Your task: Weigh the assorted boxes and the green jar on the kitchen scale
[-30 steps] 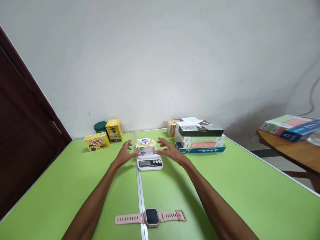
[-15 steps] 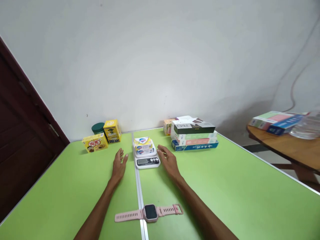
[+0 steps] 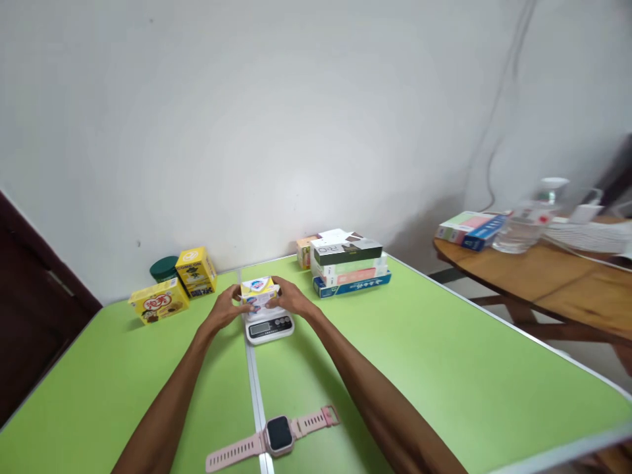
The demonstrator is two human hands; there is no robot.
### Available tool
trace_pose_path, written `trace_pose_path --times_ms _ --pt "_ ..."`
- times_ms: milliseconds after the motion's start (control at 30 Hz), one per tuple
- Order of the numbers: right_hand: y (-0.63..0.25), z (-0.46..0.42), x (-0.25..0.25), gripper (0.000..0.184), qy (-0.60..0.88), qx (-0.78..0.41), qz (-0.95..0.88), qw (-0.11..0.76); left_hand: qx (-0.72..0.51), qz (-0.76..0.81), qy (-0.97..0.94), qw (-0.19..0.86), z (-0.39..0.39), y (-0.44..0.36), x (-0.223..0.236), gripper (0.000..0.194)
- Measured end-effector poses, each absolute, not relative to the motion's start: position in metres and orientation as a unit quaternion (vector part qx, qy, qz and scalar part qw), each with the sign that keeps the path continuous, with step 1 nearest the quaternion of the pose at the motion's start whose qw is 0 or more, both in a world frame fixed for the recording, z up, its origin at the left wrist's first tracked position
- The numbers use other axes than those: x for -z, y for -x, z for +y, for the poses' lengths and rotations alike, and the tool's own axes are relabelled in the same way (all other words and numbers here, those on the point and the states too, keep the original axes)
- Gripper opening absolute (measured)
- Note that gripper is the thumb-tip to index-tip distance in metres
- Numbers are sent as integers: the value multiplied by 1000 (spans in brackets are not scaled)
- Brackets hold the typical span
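Observation:
Small yellow-and-white soap boxes [image 3: 259, 286] lie stacked on the platform of a white kitchen scale [image 3: 270, 330]. My left hand [image 3: 228, 308] closes on the stack from the left, its thumb across the front. From the right, my right hand [image 3: 291, 297] grips the same boxes, thumb in front and fingers behind. Parts of the lower box are covered by the thumbs. The scale has a grey display and a row of buttons; no reading is legible. Nearer to me lies a pink-strapped smartwatch [image 3: 279, 434], flat across the table's metal seam.
Two yellow snack boxes [image 3: 160, 301] and a green-lidded container [image 3: 164, 268] stand at the back left of the green table [image 3: 395, 368]. Several stacked boxes [image 3: 350, 266] are at the back right. A wooden side table [image 3: 557, 273] holds boxes and a plastic bottle [image 3: 528, 220].
Both hands have moved inward from beside the scale and closed on the soap boxes. The camera view has turned to the right, showing more of the side table.

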State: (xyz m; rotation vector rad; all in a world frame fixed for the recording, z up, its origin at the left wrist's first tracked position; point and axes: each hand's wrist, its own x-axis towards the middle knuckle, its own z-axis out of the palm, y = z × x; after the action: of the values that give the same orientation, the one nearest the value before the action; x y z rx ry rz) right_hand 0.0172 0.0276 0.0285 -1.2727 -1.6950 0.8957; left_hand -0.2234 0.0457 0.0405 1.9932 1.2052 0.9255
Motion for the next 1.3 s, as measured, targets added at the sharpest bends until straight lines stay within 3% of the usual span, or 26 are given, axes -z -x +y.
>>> trace_pose_path --times_ms 200,367,733,900,1067,1300 --pt "-37 17 -37 51 496 -343 -683 413 -350 434 -759 338 36 210 -52 58" --pt "-97 -28 -43 57 487 -337 -677 437 -351 389 -788 322 8 154 -59 56" --pt "-255 -97 -11 54 569 -318 -575 494 -347 324 -793 382 -8 -43 15 55" --pt "-278 -87 19 58 611 -285 -507 537 -352 347 -773 398 4 -83 29 53" --pt "-279 -82 40 51 642 -204 -464 575 -361 356 -763 400 13 -103 29 59" --pt "-266 -88 54 81 697 -158 -391 580 -364 353 -738 444 0 -102 22 75"
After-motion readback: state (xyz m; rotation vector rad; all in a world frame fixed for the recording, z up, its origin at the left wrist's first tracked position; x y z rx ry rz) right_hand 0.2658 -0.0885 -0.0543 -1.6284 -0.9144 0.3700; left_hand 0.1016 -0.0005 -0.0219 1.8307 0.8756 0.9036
